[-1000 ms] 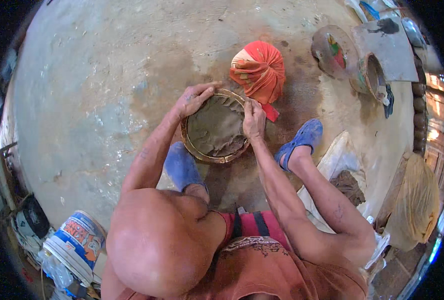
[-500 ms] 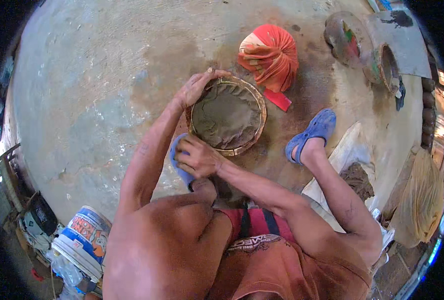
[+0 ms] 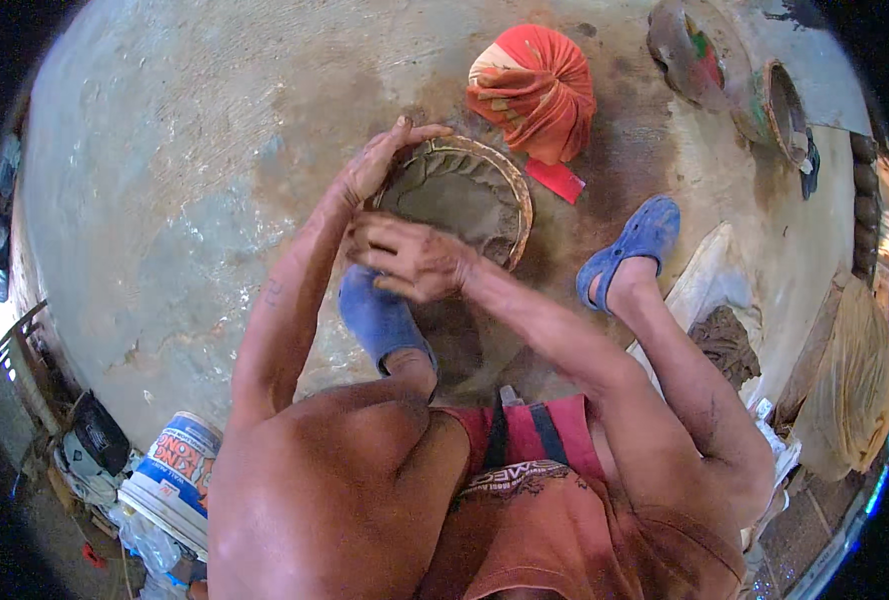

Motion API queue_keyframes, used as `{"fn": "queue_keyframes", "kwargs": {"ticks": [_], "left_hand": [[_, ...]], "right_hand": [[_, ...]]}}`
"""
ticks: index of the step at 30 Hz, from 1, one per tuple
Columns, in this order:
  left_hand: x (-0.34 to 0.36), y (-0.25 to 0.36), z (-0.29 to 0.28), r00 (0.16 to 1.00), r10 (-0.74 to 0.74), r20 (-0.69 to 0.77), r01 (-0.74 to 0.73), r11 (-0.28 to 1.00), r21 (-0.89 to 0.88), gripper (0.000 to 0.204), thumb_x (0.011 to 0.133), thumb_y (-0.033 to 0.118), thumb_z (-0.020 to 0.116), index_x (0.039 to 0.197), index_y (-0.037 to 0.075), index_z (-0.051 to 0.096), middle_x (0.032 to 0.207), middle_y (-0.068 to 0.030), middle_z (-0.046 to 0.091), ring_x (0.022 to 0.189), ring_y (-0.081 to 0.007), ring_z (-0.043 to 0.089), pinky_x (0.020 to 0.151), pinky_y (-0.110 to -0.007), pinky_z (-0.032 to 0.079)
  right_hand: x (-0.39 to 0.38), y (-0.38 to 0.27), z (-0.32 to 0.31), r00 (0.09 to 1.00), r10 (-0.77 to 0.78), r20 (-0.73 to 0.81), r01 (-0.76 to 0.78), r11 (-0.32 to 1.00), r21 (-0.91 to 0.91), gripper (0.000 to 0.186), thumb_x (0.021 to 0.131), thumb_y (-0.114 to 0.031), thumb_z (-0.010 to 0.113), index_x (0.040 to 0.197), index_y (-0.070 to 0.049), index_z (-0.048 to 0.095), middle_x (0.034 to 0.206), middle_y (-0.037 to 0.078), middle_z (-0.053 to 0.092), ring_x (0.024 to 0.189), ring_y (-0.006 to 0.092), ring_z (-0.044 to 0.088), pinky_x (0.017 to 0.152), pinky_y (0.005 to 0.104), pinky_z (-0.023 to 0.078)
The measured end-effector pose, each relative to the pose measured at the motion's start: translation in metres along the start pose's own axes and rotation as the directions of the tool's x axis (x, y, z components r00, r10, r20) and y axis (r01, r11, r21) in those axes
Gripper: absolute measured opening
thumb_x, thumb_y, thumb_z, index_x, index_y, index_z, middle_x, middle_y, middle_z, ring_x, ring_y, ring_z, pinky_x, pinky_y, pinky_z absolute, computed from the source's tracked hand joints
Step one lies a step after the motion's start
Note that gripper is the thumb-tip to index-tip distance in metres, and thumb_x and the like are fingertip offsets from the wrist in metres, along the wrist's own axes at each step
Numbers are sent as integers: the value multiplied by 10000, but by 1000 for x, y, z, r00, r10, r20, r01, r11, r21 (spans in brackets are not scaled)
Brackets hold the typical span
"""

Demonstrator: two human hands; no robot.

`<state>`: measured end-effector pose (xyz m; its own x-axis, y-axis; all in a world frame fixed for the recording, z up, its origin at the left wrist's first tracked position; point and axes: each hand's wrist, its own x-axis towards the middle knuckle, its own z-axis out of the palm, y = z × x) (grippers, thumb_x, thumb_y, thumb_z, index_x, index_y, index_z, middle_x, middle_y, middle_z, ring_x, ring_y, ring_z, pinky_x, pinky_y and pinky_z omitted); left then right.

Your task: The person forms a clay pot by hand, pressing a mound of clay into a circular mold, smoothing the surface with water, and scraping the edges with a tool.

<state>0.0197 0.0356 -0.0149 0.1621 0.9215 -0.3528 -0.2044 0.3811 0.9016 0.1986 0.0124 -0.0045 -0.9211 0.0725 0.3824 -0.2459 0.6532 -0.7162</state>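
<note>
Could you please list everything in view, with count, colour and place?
Hoop: 1, brown, at left hand
Clay-like mass: 1, grey, inside hoop
Cloth bundle: 1, orange, beyond hoop
Vessel: 1, brownish, upper right
Rounded object: 1, brownish, beside vessel
Sack: 1, whitish, right
Lump: 1, dark brown, on sack
Draped sheet: 1, tan, right edge
Bucket: 1, white-blue, lower left
Clutter: uncountable, mixed, edges
Clogs: 2, blue, feet
Left hand: 1, bare, on hoop
Right hand: 1, bare, overlapping hoop
</note>
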Motion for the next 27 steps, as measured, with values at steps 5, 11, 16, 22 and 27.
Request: {"fn": "queue_keyframes", "kwargs": {"ticks": [5,11,16,22,27], "left_hand": [[3,-2,-3,999,-27,45,32,992,-122,847,1092,679,182,1465,52,613,1526,-132,569,1415,-245,507,1257,-394,306],[0,-11,-13,998,30,53,-31,999,16,890,1074,712,125,1482,88,610,1548,-120,557,1442,-260,478,1247,-411,310],[-6,3,1,988,107,-115,-65,946,317,851,1094,668,141,1404,87,679,1402,-154,675,1345,-262,576,1206,-393,365],[4,-5,5,986,128,-110,-97,962,256,810,1115,619,182,1351,47,705,1353,-163,699,1302,-267,602,1174,-391,392],[0,-36,-16,952,68,-298,-3,977,213,785,1120,609,223,1385,16,664,1377,-175,676,1281,-262,612,1141,-383,425]], "right_hand": [[5,18,-38,995,91,-52,-89,996,24,383,931,-216,693,1256,-18,654,1235,178,662,1224,381,628,1073,454,509],[12,-1,-111,831,548,-99,-401,711,577,372,983,-123,578,1318,12,667,1353,147,689,1232,236,652,1062,376,502],[-37,13,-121,620,501,-603,-437,860,265,491,1062,-247,497,1501,-29,535,1543,173,540,1459,326,471,1216,437,348],[-24,30,-85,790,369,-489,-492,858,-147,681,1061,-441,501,1641,-112,360,1722,196,246,1609,442,135,1282,596,106],[13,20,-62,831,498,-249,-548,653,-523,835,963,-704,498,1662,-283,324,1708,167,279,1576,480,195,1245,722,63]]}}
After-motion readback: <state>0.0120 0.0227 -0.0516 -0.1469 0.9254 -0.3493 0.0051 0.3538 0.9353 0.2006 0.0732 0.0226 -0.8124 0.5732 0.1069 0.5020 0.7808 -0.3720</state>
